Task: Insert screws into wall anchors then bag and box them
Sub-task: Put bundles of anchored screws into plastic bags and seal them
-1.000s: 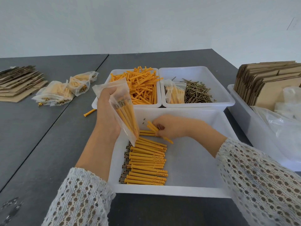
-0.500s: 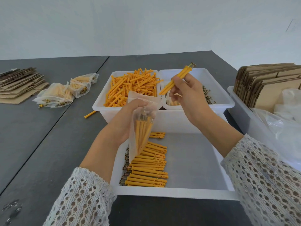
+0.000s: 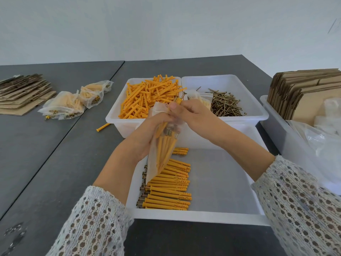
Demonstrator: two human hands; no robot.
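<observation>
Left hand (image 3: 147,137): at the frame's centre, above the near tray; its grip is curled round the upper part of a clear plastic bag (image 3: 162,150), holding it up with the mouth toward the top of the frame.
Right hand (image 3: 195,115): just right of the left hand and touching the bag's mouth; its grip pinches a small bunch of orange anchors with screws (image 3: 177,101), whose screw heads stick out above the fingers while the lower ends reach into the bag.
Bag contents: several orange anchors with screw heads uppermost, tapering to the bag's lower tip, which hangs over the row of anchors in the tray.
Near tray (image 3: 221,215): white, lower centre of the frame; a neat row of assembled anchors (image 3: 168,189) lies along its left side, screw heads pointing left.
Anchor bin (image 3: 114,115): white, upper centre, heaped with loose orange anchors (image 3: 147,97).
Screw bin (image 3: 258,109): touching the anchor bin on its right, holding a pile of loose screws (image 3: 225,104) and another filled bag partly hidden behind the right hand.
Stray anchor (image 3: 103,127): on the grey bench (image 3: 55,154), just left of the anchor bin.
Filled bags (image 3: 73,102): a cluster at the upper left of the frame, on the bench.
Flat cardboard (image 3: 24,93): stacked at the far left edge, beside the filled bags.
Right-edge bin (image 3: 273,126): white, holding upright folded cardboard (image 3: 304,89) and loose clear plastic (image 3: 328,145).
</observation>
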